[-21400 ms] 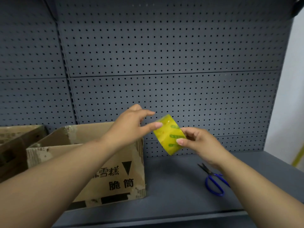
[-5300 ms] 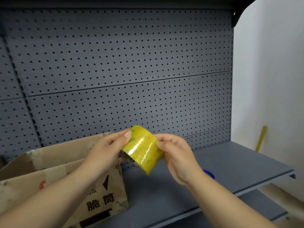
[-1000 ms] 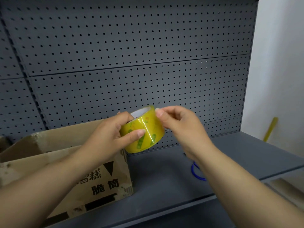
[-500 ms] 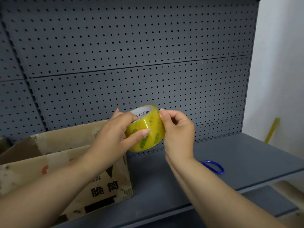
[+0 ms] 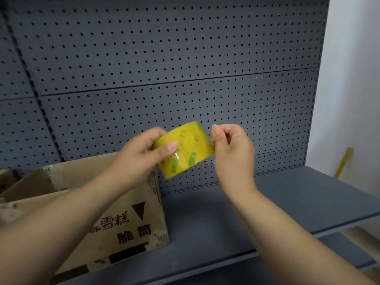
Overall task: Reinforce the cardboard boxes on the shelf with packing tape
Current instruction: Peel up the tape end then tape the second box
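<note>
A yellow roll of packing tape (image 5: 186, 150) with green marks hangs in the air above the shelf, in front of the pegboard. My left hand (image 5: 139, 156) grips the roll from its left side, thumb across its face. My right hand (image 5: 232, 150) pinches the roll's right edge between thumb and forefinger; whether a loose tape end is lifted I cannot tell. Below and left stands a worn cardboard box (image 5: 115, 221), its top open, with black printed characters and an arrow on its front.
The grey shelf board (image 5: 287, 204) runs right of the box to its front edge. A grey pegboard wall (image 5: 185, 68) backs it. A second box's corner (image 5: 5, 177) shows at far left. A yellow stick (image 5: 343, 162) leans on the white wall at right.
The roll has turned so its outer face points at me and has shifted slightly right. My right hand moved from the roll's top rim to its right edge. My right arm now hides the blue scissors.
</note>
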Demonstrator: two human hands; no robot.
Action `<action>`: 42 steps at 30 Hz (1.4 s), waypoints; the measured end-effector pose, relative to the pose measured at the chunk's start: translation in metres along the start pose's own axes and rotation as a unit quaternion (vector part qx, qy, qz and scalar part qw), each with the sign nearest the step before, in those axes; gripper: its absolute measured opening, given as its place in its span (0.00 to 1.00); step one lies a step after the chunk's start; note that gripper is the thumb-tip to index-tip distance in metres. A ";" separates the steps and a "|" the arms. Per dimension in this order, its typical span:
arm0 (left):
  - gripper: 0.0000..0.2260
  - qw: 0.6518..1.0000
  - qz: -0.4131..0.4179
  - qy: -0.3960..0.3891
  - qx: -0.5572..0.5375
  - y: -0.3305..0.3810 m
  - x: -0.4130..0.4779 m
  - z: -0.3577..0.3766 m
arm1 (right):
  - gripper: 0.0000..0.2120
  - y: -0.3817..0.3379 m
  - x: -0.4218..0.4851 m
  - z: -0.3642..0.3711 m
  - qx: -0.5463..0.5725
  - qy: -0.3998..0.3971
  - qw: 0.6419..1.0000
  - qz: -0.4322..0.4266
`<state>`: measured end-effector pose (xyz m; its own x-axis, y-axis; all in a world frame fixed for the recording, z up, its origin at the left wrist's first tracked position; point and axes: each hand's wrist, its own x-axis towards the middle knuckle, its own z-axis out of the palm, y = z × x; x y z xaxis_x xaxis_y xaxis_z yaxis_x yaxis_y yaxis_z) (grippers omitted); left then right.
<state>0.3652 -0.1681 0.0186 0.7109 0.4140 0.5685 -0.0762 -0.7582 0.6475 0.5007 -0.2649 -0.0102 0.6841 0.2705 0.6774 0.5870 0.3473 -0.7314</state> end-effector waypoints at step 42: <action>0.10 0.995 0.035 0.002 -0.092 0.004 -0.039 -0.009 | 0.05 -0.019 -0.010 -0.027 0.091 -0.019 0.991 0.092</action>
<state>0.3309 -0.1825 0.0032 0.6971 0.3651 0.6171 -0.2532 -0.6799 0.6882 0.4946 -0.2988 -0.0055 0.7540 0.3765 0.5383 0.3630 0.4442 -0.8191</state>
